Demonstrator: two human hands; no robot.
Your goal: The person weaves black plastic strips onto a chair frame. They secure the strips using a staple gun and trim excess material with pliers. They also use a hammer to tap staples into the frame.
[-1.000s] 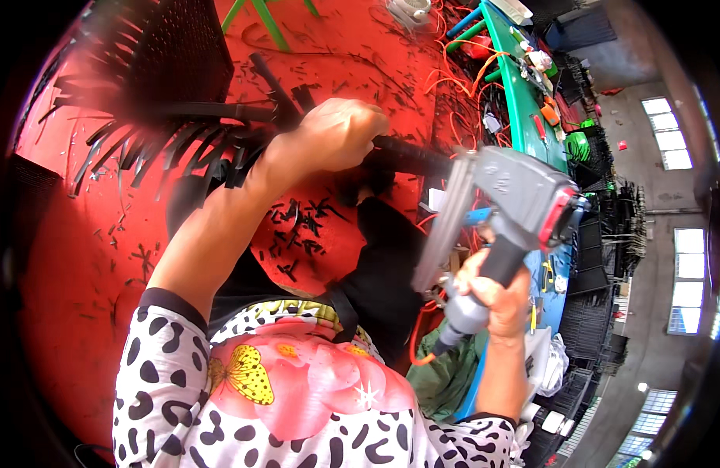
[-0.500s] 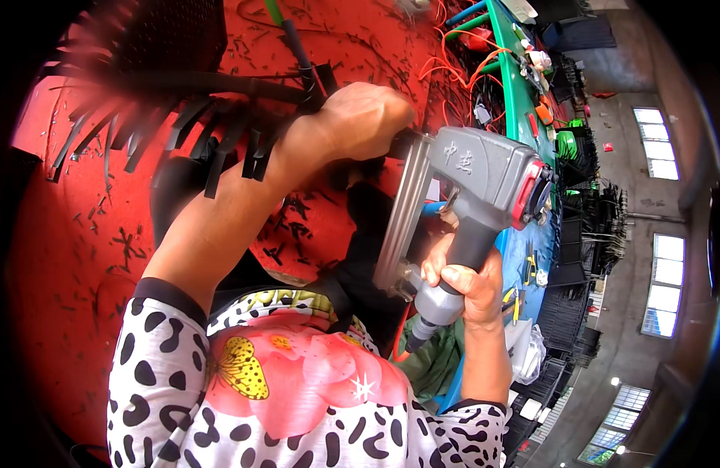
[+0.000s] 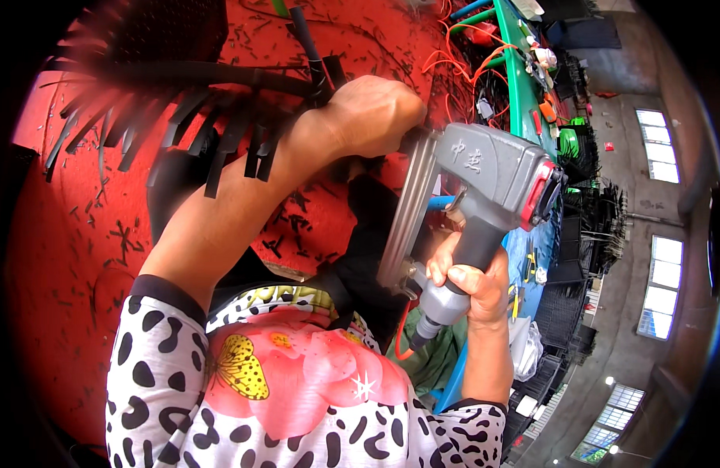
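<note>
My right hand (image 3: pixel 484 285) is wrapped round the handle of a grey pneumatic nail gun (image 3: pixel 484 168), which has a long metal magazine and a red and black end cap. The gun lies tilted in front of my chest, its nose toward my left hand. My left hand (image 3: pixel 379 113) is closed in a fist right beside that nose, its back toward me; whatever the fingers hold is hidden. By my left wrist runs a dark bar (image 3: pixel 219 78) with many loose black strips (image 3: pixel 192 117) hanging from it, blurred at the far left. A dark perforated panel (image 3: pixel 169 35) adjoins it.
A red floor (image 3: pixel 71 312) is littered with short black offcuts. To the right stands a green-edged bench (image 3: pixel 523 101) with tools, and a blue surface with yellow-handled pliers (image 3: pixel 516 300). Orange air hoses (image 3: pixel 453 66) tangle beside it. Dark woven goods (image 3: pixel 601 226) are stacked beyond.
The nail gun and both hands have shifted slightly to the right together. The dark bar and its strips have moved a little. My grip on the gun stays the same.
</note>
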